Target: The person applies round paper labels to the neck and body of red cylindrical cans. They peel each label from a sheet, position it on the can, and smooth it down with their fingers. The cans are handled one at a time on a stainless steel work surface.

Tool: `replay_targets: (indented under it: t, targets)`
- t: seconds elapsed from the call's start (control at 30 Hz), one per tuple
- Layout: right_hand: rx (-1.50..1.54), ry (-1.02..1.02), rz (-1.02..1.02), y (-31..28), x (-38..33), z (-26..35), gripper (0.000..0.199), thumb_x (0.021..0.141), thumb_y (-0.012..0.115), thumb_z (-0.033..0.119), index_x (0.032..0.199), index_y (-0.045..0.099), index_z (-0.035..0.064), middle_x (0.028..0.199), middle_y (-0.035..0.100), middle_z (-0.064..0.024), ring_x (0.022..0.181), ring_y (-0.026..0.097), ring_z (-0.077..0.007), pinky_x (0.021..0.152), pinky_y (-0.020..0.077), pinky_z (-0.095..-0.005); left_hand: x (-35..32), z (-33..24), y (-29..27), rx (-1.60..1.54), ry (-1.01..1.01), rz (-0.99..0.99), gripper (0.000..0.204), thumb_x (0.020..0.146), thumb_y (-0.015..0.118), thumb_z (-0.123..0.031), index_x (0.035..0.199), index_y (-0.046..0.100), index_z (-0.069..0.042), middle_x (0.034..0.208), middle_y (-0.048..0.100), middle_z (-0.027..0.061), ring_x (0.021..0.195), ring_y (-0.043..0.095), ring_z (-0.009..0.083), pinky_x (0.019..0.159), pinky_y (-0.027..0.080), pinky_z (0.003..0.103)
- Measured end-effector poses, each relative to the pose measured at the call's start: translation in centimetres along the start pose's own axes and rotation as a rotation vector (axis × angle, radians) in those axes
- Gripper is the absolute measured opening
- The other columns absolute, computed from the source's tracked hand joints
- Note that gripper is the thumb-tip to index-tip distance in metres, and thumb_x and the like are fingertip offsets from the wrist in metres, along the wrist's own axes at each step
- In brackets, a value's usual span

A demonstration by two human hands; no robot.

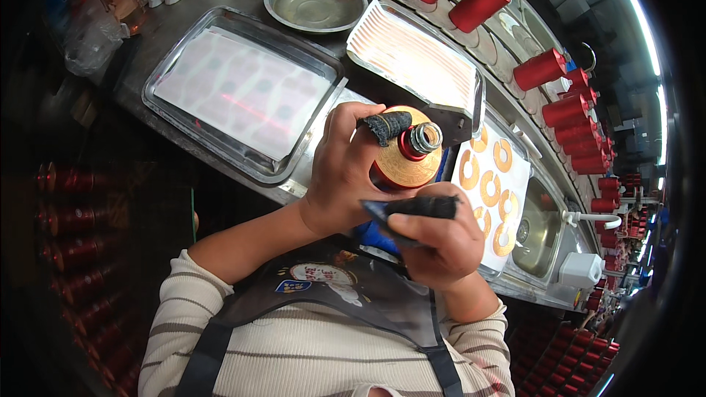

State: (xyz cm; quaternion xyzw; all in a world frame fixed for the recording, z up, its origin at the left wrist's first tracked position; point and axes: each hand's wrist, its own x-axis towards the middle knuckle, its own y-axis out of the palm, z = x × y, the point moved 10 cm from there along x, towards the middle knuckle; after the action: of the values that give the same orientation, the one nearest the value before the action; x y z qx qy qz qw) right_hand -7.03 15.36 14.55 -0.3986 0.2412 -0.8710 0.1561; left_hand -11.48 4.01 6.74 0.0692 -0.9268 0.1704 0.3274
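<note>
My left hand (pixel 340 169) is wrapped around a red bottle (pixel 376 174) with its threaded glass neck (pixel 425 137) tilted up to the right. A gold ring-shaped label (pixel 401 162) covers the bottle's shoulder around the neck. The left index finger wears a black knit finger sleeve (pixel 387 126) and lies across the label. Close below the bottle, my right hand (pixel 448 242) is closed on a dark, flat, pointed piece (pixel 387 222), with the thumb on top; its exact kind is unclear. Another black finger sleeve (pixel 423 207) covers a right-hand finger.
Left of the bottle lies a metal tray (pixel 154 95) with a pale wet-looking sheet. Behind stand a metal bowl (pixel 316 23) and a tray of striped sheets (pixel 412 51). Gold ring labels (pixel 490 187) lie on white paper, beside a sink (pixel 540 242). Red bottles (pixel 479 4) line the back.
</note>
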Motion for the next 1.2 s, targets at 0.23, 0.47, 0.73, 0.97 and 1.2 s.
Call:
replay_targets:
  t: [0.23, 0.47, 0.73, 0.97, 1.2]
  targets:
    - [-0.092, 0.034, -0.073, -1.2, 0.0, -0.3, 0.033, 0.066, 0.077, -0.011, 0.095, 0.073, 0.0038, 0.087, 0.069, -0.0094, 0.078, 0.065, -0.0292, 0.069, 0.0520, -0.0368, -0.5, 0.2, 0.1, 0.024, -0.030, -0.057, 0.080, 0.058, 0.093, -0.033, 0.125, 0.057, -0.009, 0.120, 0.048, 0.0143, 0.110, 0.052, 0.0359, 0.090, 0.046, 0.045]
    - [-0.058, -0.002, -0.036, -0.3, -0.5, -0.6, 0.034, 0.064, 0.078, -0.013, 0.094, 0.074, 0.0023, 0.084, 0.068, -0.0105, 0.077, 0.065, -0.0273, 0.069, 0.0514, -0.0353, -1.0, 0.6, 0.5, 0.045, -0.015, -0.018, 0.087, 0.059, 0.094, -0.032, 0.131, 0.051, -0.006, 0.126, 0.046, 0.0169, 0.116, 0.051, 0.0390, 0.099, 0.043, 0.047]
    - [-0.151, 0.114, -0.219, -2.5, -1.2, -2.9, 0.032, 0.067, 0.082, -0.010, 0.095, 0.072, 0.0025, 0.087, 0.069, -0.0113, 0.080, 0.065, -0.0261, 0.073, 0.0504, -0.0342, -1.0, 5.6, 3.3, -0.258, -0.349, 0.641, 0.104, 0.058, 0.096, -0.032, 0.138, 0.037, -0.003, 0.129, 0.050, 0.0257, 0.118, 0.055, 0.0438, 0.096, 0.049, 0.049]
    - [-0.119, 0.088, -0.171, -1.5, -0.9, -2.6, 0.032, 0.070, 0.080, -0.012, 0.096, 0.070, 0.0025, 0.087, 0.069, -0.0116, 0.082, 0.065, -0.0263, 0.075, 0.0500, -0.0335, -1.7, 4.1, 1.3, -0.147, -0.172, 0.281, 0.112, 0.059, 0.095, -0.042, 0.145, 0.033, -0.005, 0.130, 0.049, 0.0237, 0.119, 0.051, 0.0477, 0.103, 0.044, 0.049]
    - [-0.158, 0.104, -0.168, -1.1, -1.0, -2.3, 0.035, 0.069, 0.082, -0.010, 0.098, 0.070, 0.0024, 0.091, 0.069, -0.0124, 0.083, 0.064, -0.0262, 0.074, 0.0492, -0.0329, -2.4, 4.2, 2.6, -0.128, -0.226, 0.343, 0.118, 0.059, 0.097, -0.043, 0.146, 0.030, 0.000, 0.132, 0.048, 0.0231, 0.124, 0.048, 0.0452, 0.107, 0.041, 0.048]
